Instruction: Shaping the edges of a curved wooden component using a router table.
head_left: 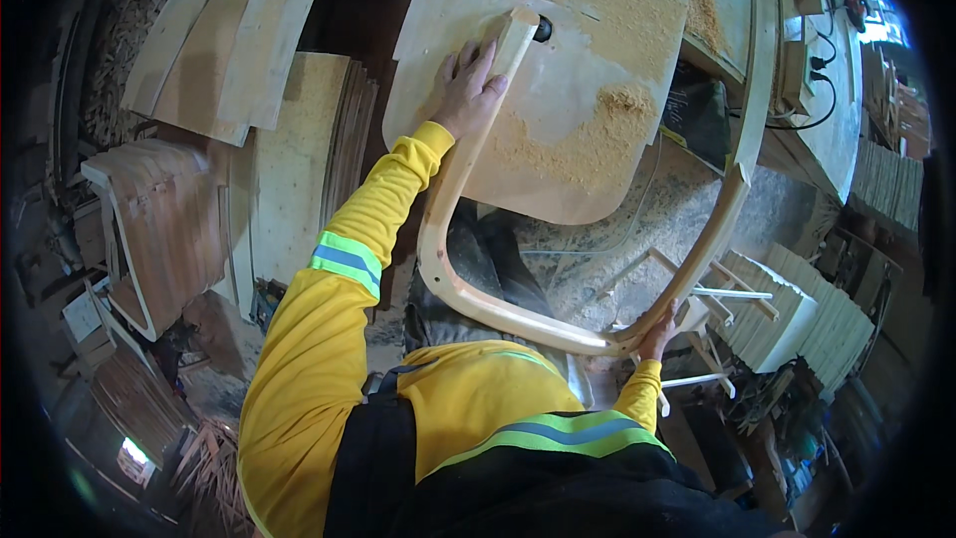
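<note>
Daylight enters from the upper right window (881, 15) (overexposed, bluish glare); left side is dim, edges curve strongly, corners vignette black.

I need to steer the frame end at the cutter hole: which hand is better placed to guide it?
Probably the left hand: it presses the bent wooden frame near its end on the sawdust-covered work plate, beside the dark hole. The right hand grips the frame's far bend, off the plate.

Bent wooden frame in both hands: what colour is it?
Pale, light tan bare wood, seen in the head view.
</note>
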Demonstrator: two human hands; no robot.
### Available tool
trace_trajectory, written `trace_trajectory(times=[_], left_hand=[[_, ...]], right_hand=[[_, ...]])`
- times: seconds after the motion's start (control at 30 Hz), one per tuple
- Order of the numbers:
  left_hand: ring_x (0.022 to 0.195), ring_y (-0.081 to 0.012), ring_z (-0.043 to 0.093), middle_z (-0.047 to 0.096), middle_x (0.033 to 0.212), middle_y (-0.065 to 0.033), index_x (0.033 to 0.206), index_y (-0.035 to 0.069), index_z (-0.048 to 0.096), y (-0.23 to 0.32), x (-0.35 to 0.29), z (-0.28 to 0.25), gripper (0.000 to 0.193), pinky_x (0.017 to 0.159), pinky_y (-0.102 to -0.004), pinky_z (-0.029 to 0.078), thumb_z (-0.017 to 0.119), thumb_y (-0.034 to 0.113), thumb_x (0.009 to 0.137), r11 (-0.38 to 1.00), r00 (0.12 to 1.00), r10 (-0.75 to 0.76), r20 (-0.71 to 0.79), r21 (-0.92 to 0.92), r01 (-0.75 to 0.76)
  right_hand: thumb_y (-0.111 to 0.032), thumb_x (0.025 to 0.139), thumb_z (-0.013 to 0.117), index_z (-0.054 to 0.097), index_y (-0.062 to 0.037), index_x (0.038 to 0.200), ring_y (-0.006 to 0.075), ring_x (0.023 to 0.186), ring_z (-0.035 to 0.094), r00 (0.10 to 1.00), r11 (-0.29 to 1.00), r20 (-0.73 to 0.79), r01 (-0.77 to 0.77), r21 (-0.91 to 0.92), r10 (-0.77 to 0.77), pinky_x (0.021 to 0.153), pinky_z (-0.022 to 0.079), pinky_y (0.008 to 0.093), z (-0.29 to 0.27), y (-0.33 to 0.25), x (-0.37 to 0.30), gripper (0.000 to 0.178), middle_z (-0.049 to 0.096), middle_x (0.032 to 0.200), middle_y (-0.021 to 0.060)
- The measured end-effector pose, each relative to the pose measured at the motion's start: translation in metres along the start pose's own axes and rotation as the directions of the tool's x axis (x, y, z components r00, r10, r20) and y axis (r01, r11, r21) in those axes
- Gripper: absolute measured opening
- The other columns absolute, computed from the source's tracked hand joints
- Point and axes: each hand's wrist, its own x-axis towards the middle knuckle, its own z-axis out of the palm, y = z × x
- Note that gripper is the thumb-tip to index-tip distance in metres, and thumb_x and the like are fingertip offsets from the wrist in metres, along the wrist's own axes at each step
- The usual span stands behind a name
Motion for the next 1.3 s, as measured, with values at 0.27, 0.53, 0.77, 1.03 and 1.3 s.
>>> trace_trajectory(times=[0.27,0.53,0.77,1.03,1.3], left_hand=[[0.143,-0.0347,0.029,0.041,0.146,-0.0242,0.15,0.0,0.035,0.009,0.002,-0.01,0.066,0.117,-0.0569,0.011,0.052,0.034,0.096,1.0,0.999,-0.029,0.036,-0.001,0.029],[0.144,-0.0348,0.031,0.04,0.148,-0.0264,0.15,0.0,0.034,0.002,0.003,-0.003,0.066,0.118,-0.0566,0.012,0.051,0.034,0.096,1.0,1.0,0.002,0.009,0.025,-0.002],[0.146,-0.0345,0.028,0.039,0.151,-0.0256,0.152,0.0,0.031,0.004,0.014,-0.003,0.067,0.119,-0.0573,0.009,0.048,0.036,0.098,1.0,0.999,-0.025,0.044,0.013,0.024],[0.147,-0.0329,0.026,0.039,0.153,-0.0232,0.152,0.0,0.031,0.008,0.029,-0.003,0.066,0.119,-0.0575,0.008,0.048,0.035,0.098,1.0,0.999,-0.026,0.044,0.001,0.026],[0.146,-0.0348,0.029,0.037,0.153,-0.0229,0.152,0.001,0.034,0.007,0.048,-0.002,0.065,0.12,-0.0556,0.01,0.046,0.038,0.1,0.997,0.996,-0.051,0.073,0.064,0.046]], right_hand=[[-0.063,0.091,0.06,0.058,-0.0053,0.099,0.0202,0.059,0.059,0.999,1.0,-0.034,0.019,-0.008,-0.02,0.057,0.051,0.0312,0.006,-0.004,-0.005,0.058,0.057,0.069,0.008],[-0.066,0.089,0.06,0.055,-0.0052,0.093,0.0224,0.057,0.06,1.0,1.0,-0.013,0.024,0.015,-0.023,0.054,0.052,0.0336,0.003,-0.001,0.001,0.061,0.058,0.067,0.0104],[-0.065,0.09,0.06,0.055,-0.0051,0.095,0.0231,0.058,0.06,1.0,1.0,-0.022,-0.001,0.029,0.001,0.055,0.052,0.0344,0.003,-0.001,0.005,0.061,0.058,0.069,0.0105],[-0.063,0.094,0.055,0.057,-0.0041,0.096,0.0234,0.059,0.061,0.999,1.0,-0.029,0.024,0.007,-0.023,0.057,0.053,0.0353,0.015,-0.017,0.002,0.059,0.059,0.069,0.0104],[-0.063,0.097,0.049,0.059,-0.0038,0.097,0.0221,0.063,0.061,0.999,0.999,-0.036,0.022,-0.037,-0.023,0.06,0.051,0.0335,0.023,-0.029,0.01,0.06,0.06,0.072,0.0093]])
